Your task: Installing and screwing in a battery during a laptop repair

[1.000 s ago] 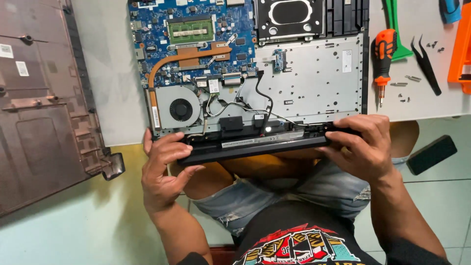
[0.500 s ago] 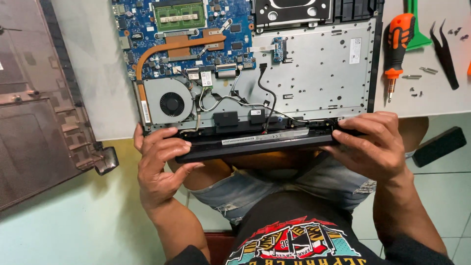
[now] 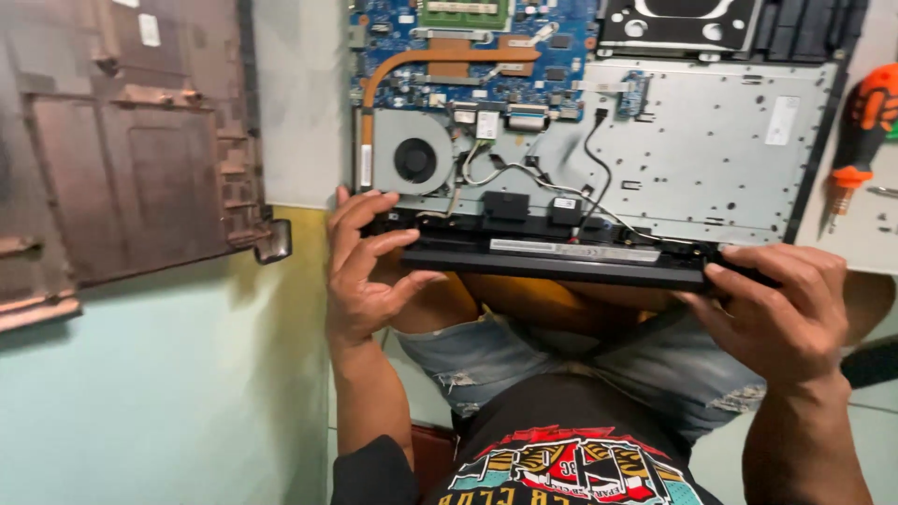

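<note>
Since the earlier frames the view has drawn closer and slid rightward across the bench, so the opened laptop (image 3: 711,150) fills more of the picture, while both hands keep their grip on the long black battery bar (image 3: 561,262) at its near edge. Largest on the left lies the removed brown bottom cover (image 3: 122,159), inner side up, its corner hanging over the white table (image 3: 299,112) edge. The laptop rests with its internals exposed: a grey metal plate on the right, blue circuit board at upper left, a copper heat pipe bending down to the round fan (image 3: 414,161). The battery bar runs left to right along the laptop's near edge, its long axis parallel to that edge and level, one end toward each hand, touching the chassis along its far side. The left hand (image 3: 365,271) closes around the bar's left end, fingers over the top and thumb beneath. The right hand (image 3: 776,309) clamps the right end, fingers curled over it. At far right an orange-handled screwdriver (image 3: 856,140) lies on the table, tip pointing toward the person.
</note>
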